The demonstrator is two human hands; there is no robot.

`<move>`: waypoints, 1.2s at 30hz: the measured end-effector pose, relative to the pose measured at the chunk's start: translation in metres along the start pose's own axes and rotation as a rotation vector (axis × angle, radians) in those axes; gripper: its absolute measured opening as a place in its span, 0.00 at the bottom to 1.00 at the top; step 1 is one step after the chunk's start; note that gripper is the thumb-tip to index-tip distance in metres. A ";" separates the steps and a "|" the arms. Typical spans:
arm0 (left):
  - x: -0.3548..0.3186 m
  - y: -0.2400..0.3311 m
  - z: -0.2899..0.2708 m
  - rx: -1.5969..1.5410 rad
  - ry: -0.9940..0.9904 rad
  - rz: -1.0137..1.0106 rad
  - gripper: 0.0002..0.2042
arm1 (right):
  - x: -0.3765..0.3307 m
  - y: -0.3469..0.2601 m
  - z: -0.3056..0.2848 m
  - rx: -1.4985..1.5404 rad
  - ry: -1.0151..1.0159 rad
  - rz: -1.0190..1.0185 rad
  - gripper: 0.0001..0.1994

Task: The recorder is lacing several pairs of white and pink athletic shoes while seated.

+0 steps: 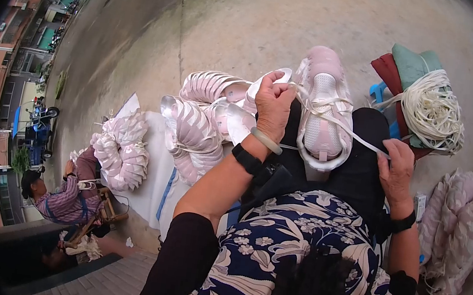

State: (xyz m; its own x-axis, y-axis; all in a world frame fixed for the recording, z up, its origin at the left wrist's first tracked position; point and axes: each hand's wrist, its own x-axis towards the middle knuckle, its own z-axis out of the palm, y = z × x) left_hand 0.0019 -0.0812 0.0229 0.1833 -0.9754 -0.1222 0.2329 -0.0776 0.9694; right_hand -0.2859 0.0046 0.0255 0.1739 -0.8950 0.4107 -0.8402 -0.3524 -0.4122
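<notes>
A pale pink and white sneaker (325,74) lies across my lap with its toe pointing away from me. White shoelace (363,138) crosses over its tongue and runs out to both sides. On the left of the shoe, my left hand (273,106) is closed, pinching the lace between thumb and fingers. My right hand (396,168), to the right of the heel, has its fingers pressed together on the other stretch of lace. The lace looks taut toward my right hand. Tied bundles of pink and white shoe uppers (190,135) rest close to my left forearm.
At the far right, a bundle of white laces (432,110) sits with green and dark red cloth (413,62). More bundled uppers (457,233) lie lower right. On the left, a stack of uppers (122,153) rests by a white sheet (147,165), beside a seated person (71,200).
</notes>
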 end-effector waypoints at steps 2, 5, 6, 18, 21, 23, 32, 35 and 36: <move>-0.003 0.010 0.006 -0.051 -0.021 0.032 0.20 | 0.015 -0.013 0.007 0.083 0.004 -0.046 0.17; -0.014 0.026 0.014 -0.122 -0.036 0.050 0.18 | 0.031 -0.022 0.019 0.154 -0.009 -0.115 0.17; -0.014 0.025 0.009 -0.068 -0.172 0.024 0.19 | 0.034 -0.024 0.022 0.181 -0.038 -0.128 0.17; -0.020 0.023 -0.006 0.990 -0.252 0.476 0.08 | 0.059 -0.037 0.032 0.508 -0.222 0.075 0.09; -0.024 0.023 -0.004 1.044 -0.336 0.489 0.08 | 0.063 -0.039 0.034 0.554 -0.246 0.144 0.06; -0.029 0.027 -0.002 1.017 -0.353 0.528 0.08 | 0.063 -0.037 0.034 0.508 -0.240 0.143 0.05; -0.026 0.031 0.001 1.321 -0.324 0.463 0.11 | 0.064 -0.039 0.035 0.489 -0.272 0.148 0.07; -0.025 0.035 0.002 1.215 -0.335 0.349 0.11 | 0.064 -0.038 0.034 0.474 -0.272 0.142 0.07; -0.024 0.037 0.002 1.039 -0.320 0.236 0.10 | 0.064 -0.037 0.033 0.476 -0.270 0.145 0.07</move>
State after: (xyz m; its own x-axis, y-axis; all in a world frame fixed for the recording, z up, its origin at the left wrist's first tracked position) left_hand 0.0041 -0.0611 0.0623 -0.1727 -0.9850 0.0041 -0.7159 0.1283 0.6863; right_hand -0.2262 -0.0487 0.0404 0.2512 -0.9597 0.1257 -0.5519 -0.2487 -0.7960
